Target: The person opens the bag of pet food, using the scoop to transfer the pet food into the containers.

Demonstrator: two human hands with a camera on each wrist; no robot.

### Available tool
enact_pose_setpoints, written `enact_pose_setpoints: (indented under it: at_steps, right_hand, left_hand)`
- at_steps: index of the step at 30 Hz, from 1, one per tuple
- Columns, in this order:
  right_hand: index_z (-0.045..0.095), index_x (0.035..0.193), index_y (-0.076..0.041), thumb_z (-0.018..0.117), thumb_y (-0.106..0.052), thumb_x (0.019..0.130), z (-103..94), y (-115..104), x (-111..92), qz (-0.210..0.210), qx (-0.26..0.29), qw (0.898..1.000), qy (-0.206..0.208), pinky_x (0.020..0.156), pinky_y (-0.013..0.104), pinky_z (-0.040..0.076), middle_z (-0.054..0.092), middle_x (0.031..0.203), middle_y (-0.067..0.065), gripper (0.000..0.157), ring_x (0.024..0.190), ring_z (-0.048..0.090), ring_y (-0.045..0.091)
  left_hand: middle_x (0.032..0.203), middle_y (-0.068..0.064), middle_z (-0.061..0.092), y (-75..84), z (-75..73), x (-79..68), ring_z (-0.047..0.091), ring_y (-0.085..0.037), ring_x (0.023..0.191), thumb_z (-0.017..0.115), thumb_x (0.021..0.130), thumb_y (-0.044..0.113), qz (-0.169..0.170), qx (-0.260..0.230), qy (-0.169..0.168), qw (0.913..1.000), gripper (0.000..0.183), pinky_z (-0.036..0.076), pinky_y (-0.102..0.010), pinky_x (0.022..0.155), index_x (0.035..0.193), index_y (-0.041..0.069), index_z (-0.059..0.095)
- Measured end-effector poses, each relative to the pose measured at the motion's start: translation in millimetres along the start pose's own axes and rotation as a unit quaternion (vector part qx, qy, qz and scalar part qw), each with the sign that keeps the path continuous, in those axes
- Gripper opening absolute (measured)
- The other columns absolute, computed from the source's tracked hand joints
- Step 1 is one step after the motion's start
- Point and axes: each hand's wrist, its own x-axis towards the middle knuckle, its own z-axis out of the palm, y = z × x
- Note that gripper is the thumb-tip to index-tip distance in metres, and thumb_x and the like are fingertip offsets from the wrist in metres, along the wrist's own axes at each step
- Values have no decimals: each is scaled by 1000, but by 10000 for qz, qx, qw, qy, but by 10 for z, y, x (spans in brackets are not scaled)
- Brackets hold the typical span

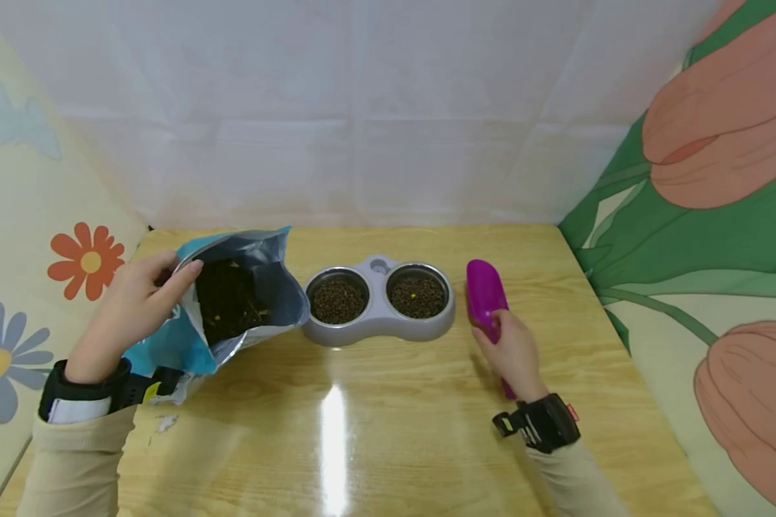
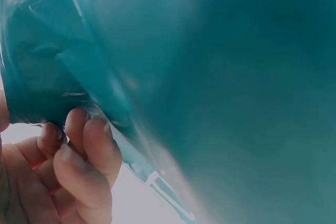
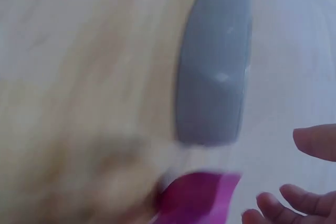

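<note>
My left hand [image 1: 139, 301] grips the rim of a blue pet food bag [image 1: 177, 345], thumb at the opening. The bag's silver-lined mouth gapes toward me, with dark kibble inside. Curled fingers [image 2: 86, 156] show beside the bag's blue side in the left wrist view. A purple scoop [image 1: 485, 291] lies on the right, its handle running under my right hand [image 1: 511, 355]. In the right wrist view the thumb [image 3: 317, 142] and fingers [image 3: 278, 208] stand apart, with the scoop [image 3: 197, 198] below them.
A grey double pet bowl [image 1: 378, 327] stands mid-table, kibble in both metal dishes and a yellow bit in the right one. A whitish mark [image 1: 166, 424] shows on the wooden table [image 1: 414, 445] at front left. White cloth [image 1: 356, 115] and printed flower panels border the table.
</note>
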Motion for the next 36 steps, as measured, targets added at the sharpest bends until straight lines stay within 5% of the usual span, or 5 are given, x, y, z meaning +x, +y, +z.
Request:
enact_pose_setpoints:
  at_steps: [8, 18, 25, 36]
  right_hand:
    - [61, 89, 0, 68, -22, 81, 160, -544, 238, -876, 713, 9936, 74, 60, 38, 44, 60, 76, 11, 25, 66, 56, 24]
    - [66, 75, -7, 60, -27, 88, 305, -1440, 345, -1866, 1603, 9671, -642, 56, 26, 39, 55, 61, -2, 24, 55, 48, 10]
    - [57, 58, -9, 49, -31, 93, 455, -1850, 303, -1955, 2128, 9389, -1870, 50, 21, 30, 40, 47, -7, 43, 44, 36, 7]
    - [61, 62, -9, 42, -29, 97, 601, -2143, 259, -1675, 2740, 9064, -2746, 52, 21, 37, 56, 53, 9, 45, 45, 46, 10]
  left_hand:
    - [56, -2, 34, -3, -1, 9, 37, -13, 49, 54, 92, 21, 39, 27, -19, 10000, 27, 28, -27, 44, 71, 6, 47]
    - [56, -2, 34, 11, -2, -5, 38, -13, 50, 53, 92, 21, 29, 53, -28, 10000, 27, 29, -27, 44, 71, 7, 46]
    - [56, -2, 33, 22, 4, 3, 37, -13, 49, 54, 92, 20, 45, 75, 21, 10000, 26, 28, -27, 44, 71, 7, 45]
    - [56, -1, 34, 39, -7, -3, 37, -13, 50, 54, 92, 19, 68, 114, 80, 9999, 26, 28, -26, 44, 71, 7, 45]
